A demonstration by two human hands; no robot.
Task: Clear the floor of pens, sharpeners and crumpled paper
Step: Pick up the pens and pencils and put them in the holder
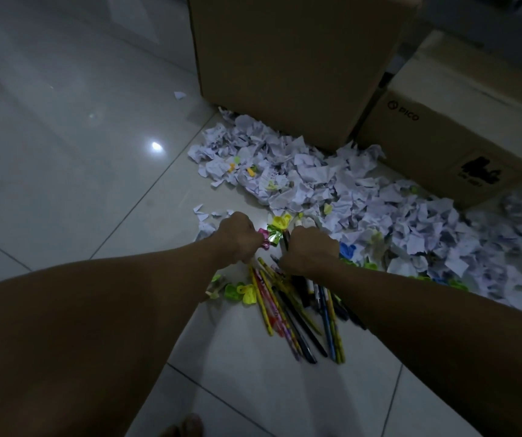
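A bundle of pens and pencils [297, 313] lies fanned out on the tiled floor below my hands. My left hand [237, 236] is curled and holds a pink sharpener [265, 239] at its fingertips. My right hand [310, 252] grips the upper ends of several pens, one dark pen [285, 239] sticking up from the fist. Yellow and green sharpeners [240, 293] lie left of the pens, and more yellow sharpeners [280, 223] lie just beyond my hands. A wide heap of crumpled paper [332, 184] spreads behind and to the right.
A tall cardboard box [294, 64] stands behind the paper heap, and a lower cardboard box [461, 137] sits to its right. Glossy white floor tiles [64, 152] stretch to the left. A stray paper scrap [179, 95] lies near the tall box.
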